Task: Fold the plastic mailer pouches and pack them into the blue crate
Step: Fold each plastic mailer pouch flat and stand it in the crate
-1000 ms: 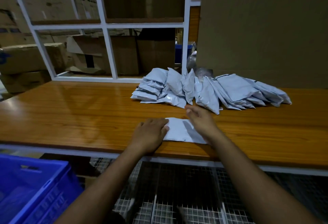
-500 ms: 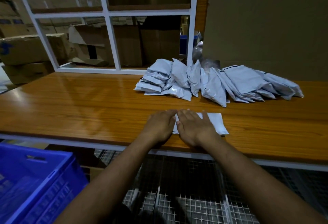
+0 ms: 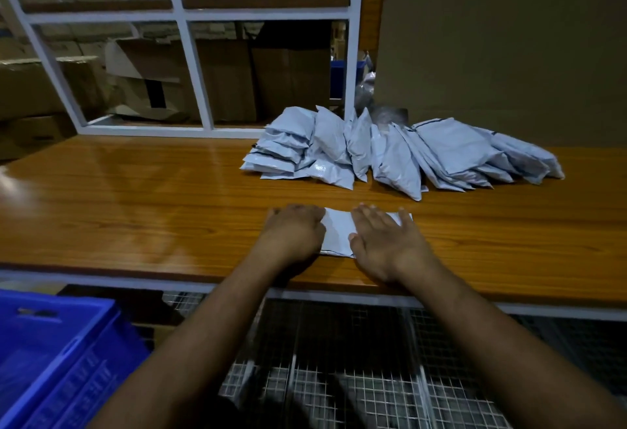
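A folded pale grey mailer pouch [image 3: 337, 232] lies flat on the wooden table [image 3: 135, 211] near its front edge. My left hand [image 3: 294, 231] presses on the pouch's left end, fingers lying over its edge. My right hand [image 3: 385, 242] lies flat on the right part of the pouch, fingers straight and spread. Behind them a heap of several filled grey pouches [image 3: 400, 153] leans in a row across the table's back. The blue crate [image 3: 57, 360] stands low at the bottom left, below the table's edge.
A white metal frame [image 3: 190, 65] with cardboard boxes [image 3: 142, 79] behind it rises at the table's back left. A big brown cardboard sheet [image 3: 502, 41] stands at the back right. Wire mesh [image 3: 339, 377] lies under the table's front edge.
The pouch was folded over from the right. Both hands came together on it, and now my right hand has slid rightward along it, flattening it.
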### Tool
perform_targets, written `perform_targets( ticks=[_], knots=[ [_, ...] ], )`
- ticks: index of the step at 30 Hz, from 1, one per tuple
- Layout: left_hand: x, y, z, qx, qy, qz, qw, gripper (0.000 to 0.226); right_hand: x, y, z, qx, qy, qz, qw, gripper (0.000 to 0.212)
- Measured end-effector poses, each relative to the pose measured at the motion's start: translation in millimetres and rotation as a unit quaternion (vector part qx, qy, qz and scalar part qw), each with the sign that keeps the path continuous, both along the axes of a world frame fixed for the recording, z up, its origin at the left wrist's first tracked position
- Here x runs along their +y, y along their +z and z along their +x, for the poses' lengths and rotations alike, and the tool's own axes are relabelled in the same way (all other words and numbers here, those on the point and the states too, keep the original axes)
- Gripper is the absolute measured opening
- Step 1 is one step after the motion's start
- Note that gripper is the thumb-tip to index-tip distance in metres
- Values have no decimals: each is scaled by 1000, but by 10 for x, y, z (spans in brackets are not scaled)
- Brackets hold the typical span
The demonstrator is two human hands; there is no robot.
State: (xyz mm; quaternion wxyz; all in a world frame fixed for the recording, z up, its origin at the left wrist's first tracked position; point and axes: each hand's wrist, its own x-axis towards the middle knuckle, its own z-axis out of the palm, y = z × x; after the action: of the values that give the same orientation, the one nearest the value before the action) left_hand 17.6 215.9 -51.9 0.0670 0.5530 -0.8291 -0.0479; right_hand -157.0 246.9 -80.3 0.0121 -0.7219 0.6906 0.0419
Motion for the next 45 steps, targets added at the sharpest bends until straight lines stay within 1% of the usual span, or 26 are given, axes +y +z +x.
perform_targets(
  ticks=[2,4,6,7,10,11,13,15,16,19,22,24,26,28,31,35,36,37,38,39,40,41,42,43,44,45],
  knots=[
    [-34,31,-107,19,-6,-25,999,42,6,11,-10,-11,3,0,1000,63],
    [-8,-23,-203,54,-18,-9,998,43,47,3,-50,-50,13,-1,999,63],
    [29,-139,-244,40,-24,-1,999,48,101,12,-105,-85,14,-23,996,60],
    [21,-195,-244,27,-26,-3,999,50,120,15,-134,-113,18,-36,993,57],
    [27,-244,-232,-2,-25,-2,1000,53,184,101,-244,-272,-20,-76,959,48],
    [31,-233,-235,-11,-27,-1,1000,54,183,126,-303,-293,-25,-98,951,46],
    [29,-223,-233,-18,-30,6,999,55,154,172,-407,-246,-28,-108,963,47],
    [31,-239,-226,-11,-33,10,999,56,153,168,-461,-162,-5,-84,983,51],
    [31,-243,-219,-5,-35,12,999,56,156,137,-464,-136,10,-68,988,54],
    [18,-235,-200,6,-39,30,999,55,140,52,-422,-90,15,-23,996,64],
    [-17,-149,-233,-33,-34,35,998,55,105,77,-374,-18,-7,12,1000,67],
    [-31,-58,-345,-67,-26,-7,997,54,103,96,-340,17,-20,10,1000,67],
    [-3,-17,-492,-57,-34,-25,998,53,120,87,-330,16,-21,3,1000,66],
    [53,-91,-579,-41,-42,-10,998,56,152,62,-367,-21,-13,-5,1000,66],
    [52,-255,-577,-52,-40,-12,998,62,231,18,-476,-77,-7,-24,997,66],
    [21,-267,-625,-68,-25,2,997,64,322,119,-656,-127,-55,17,990,64],
    [25,-274,-621,-66,-24,3,998,64,331,186,-678,-151,-75,14,986,62],
    [26,-282,-605,-53,-28,1,998,64,335,248,-680,-174,-90,-16,980,59],
    [33,-283,-578,-23,-34,2,999,65,338,307,-654,-191,-94,-70,975,53],
    [43,-277,-548,37,-38,11,999,65,324,360,-594,-211,-93,-129,965,47],
    [59,-257,-517,129,-37,24,991,63,295,411,-501,-242,-88,-175,950,45],
    [79,-208,-486,253,-20,50,966,60,246,448,-384,-288,-83,-193,934,45],
    [94,-146,-452,376,10,69,924,58,186,462,-263,-339,-75,-181,920,46],
    [97,-104,-408,468,47,72,879,56,129,455,-138,-369,-66,-155,914,46],
    [103,-84,-350,498,74,45,863,54,76,400,-20,-375,-51,-134,916,45],
    [100,-78,-283,460,83,6,884,51,31,302,78,-359,-38,-120,925,43]
  ],
)
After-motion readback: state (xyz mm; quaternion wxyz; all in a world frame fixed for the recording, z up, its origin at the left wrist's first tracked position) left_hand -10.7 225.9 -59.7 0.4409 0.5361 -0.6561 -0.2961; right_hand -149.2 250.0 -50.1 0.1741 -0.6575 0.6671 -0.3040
